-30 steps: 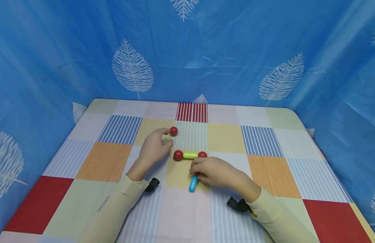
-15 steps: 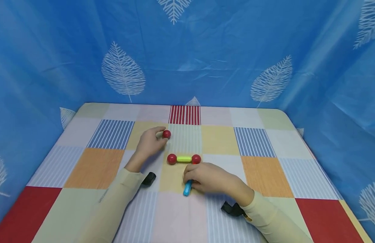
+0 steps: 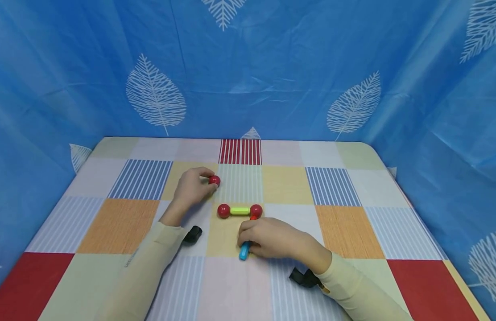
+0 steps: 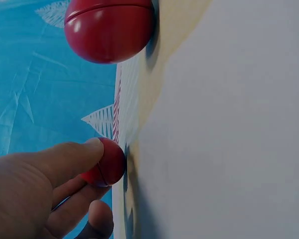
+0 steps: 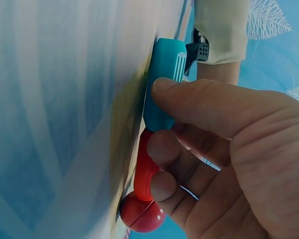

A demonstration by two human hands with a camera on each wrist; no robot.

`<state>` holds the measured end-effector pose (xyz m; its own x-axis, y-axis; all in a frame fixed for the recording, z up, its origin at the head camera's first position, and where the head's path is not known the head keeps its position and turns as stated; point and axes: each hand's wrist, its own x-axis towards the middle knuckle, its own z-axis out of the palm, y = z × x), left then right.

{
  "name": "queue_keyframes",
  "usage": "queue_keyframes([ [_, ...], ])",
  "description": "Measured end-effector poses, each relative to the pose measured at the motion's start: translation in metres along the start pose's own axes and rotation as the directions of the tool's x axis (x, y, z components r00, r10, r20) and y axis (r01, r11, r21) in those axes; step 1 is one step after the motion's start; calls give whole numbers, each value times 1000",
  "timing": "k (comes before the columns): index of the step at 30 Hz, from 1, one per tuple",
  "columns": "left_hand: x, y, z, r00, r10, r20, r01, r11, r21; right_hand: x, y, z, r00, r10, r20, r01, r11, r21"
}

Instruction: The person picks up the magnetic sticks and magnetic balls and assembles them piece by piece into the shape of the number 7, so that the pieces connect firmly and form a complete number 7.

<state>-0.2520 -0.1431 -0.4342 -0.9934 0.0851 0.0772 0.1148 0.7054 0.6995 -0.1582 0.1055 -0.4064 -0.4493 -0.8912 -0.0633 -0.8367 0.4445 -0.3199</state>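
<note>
My left hand (image 3: 192, 189) pinches a small glossy red ball (image 3: 214, 180) between thumb and fingers, low over the cloth; the left wrist view shows the thumb on that ball (image 4: 112, 162). Nearer me, a yellow-green stick (image 3: 240, 211) lies between a left red ball (image 3: 223, 211) and a right red ball (image 3: 256, 211), touching both. From the right ball a short red stick (image 5: 147, 174) runs toward me and meets a blue stick (image 5: 164, 55) end to end. My right hand (image 3: 274, 238) grips the blue stick, its other fingertips against the red stick, hiding part of both in the head view.
A patchwork-print cloth (image 3: 344, 290) covers the table. Blue curtains (image 3: 248, 80) with white leaf prints hang behind it and at both sides. Black straps circle both wrists, the left strap (image 3: 192, 235) and the right strap (image 3: 304, 277).
My left fingers have come together on the far red ball, which they stood beside before. My right hand has slid slightly toward me, uncovering the right ball and the red stick's end. The head view has shifted.
</note>
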Motion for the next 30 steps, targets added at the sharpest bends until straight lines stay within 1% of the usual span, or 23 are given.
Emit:
queue_keyframes([
  [2, -4, 0, -2, 1000, -3, 6, 3, 1000, 5, 0, 0, 0, 1000, -2, 2, 2, 1000, 1],
  [7, -16, -1, -7, 1000, 14, 13, -14, 999, 38, -1, 0, 1, 1000, -6, 6, 6, 1000, 9],
  [13, -36, 2, -13, 999, 10, 39, -15, 989, 144, -2, 1, 1, 1000, -12, -5, 12, 1000, 15],
  [16, -46, 6, -16, 998, 2, 66, -16, 977, 212, -3, 2, 2, 1000, -8, -7, 8, 1000, 16],
  [21, -62, 17, -23, 990, -41, 132, 0, 954, 299, -3, 4, 2, 1000, -5, -11, 5, 1000, 13],
  [24, -69, 24, -26, 984, -66, 168, 6, 942, 336, -3, 5, 0, 1000, -7, -18, 7, 1000, 15],
  [30, -81, 37, -29, 971, -89, 223, 0, 928, 372, -1, 5, -3, 999, -14, -29, 15, 1000, 9],
])
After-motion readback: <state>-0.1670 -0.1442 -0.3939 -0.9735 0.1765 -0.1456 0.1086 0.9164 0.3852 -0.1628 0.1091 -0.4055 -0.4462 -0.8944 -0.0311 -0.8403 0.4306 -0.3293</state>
